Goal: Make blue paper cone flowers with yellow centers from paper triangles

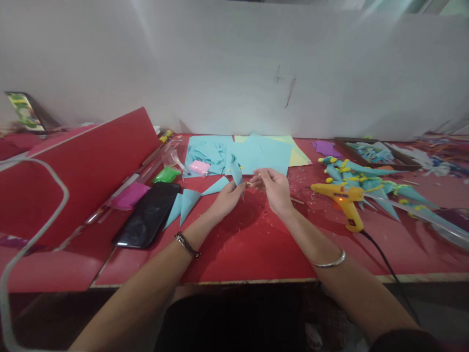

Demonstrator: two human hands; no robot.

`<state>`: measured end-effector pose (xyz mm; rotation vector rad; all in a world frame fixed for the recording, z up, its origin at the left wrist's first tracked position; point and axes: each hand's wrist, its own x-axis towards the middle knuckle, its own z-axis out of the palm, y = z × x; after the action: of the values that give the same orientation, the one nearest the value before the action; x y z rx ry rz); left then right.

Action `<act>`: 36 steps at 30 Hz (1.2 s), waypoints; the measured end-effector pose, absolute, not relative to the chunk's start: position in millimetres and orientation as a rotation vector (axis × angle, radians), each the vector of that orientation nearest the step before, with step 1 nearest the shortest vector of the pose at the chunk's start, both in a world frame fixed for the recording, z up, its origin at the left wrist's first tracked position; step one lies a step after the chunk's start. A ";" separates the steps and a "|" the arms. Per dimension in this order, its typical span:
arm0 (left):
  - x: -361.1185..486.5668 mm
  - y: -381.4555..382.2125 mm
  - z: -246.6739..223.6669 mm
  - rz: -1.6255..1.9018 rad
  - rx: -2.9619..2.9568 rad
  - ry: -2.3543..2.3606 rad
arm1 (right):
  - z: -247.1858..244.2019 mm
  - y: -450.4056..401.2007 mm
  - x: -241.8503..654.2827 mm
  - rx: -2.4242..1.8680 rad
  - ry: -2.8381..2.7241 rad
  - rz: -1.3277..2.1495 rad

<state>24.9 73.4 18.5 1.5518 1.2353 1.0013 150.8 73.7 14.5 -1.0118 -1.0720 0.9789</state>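
Note:
My left hand (227, 199) is closed around a curled light-blue paper piece (236, 172) with small yellow dots on it, held upright above the red table. Just to its right, my right hand (275, 188) has its fingers pinched together, with a tiny yellow bit (259, 174) at the tips. The fingers partly hide what lies between the two hands. Rolled blue paper cones (190, 201) lie left of my left hand. A yellow glue gun (340, 198) with a lit orange light rests to the right of my right hand.
Blue paper sheets (269, 154) and a pile of blue scraps (207, 151) lie behind my hands. A black phone (148, 215) and pink (130, 195) and green (165, 175) packets are at left. Finished-looking blue cones with yellow trim (383, 187) and a tray (399, 166) sit right.

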 end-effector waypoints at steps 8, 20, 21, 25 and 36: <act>24.7 70.5 20.8 0.943 1.517 1.183 | 13.7 76.2 151.3 -0.931 -0.994 1.042; 24.3 70.2 22.1 0.935 1.513 1.193 | 13.4 76.7 152.2 -0.949 -0.969 1.031; 24.4 70.2 22.1 0.938 1.516 1.191 | 13.9 76.5 152.0 -0.933 -0.948 1.054; 24.0 71.5 20.6 0.934 1.542 1.201 | 17.2 73.7 152.0 -0.963 -0.977 1.071; 24.3 71.4 21.8 0.922 1.545 1.193 | 15.1 76.6 152.3 -0.977 -0.949 1.076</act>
<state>24.3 71.4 21.8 1.5447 1.1934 0.9222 152.3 76.6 15.1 -0.9766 -0.9494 1.0756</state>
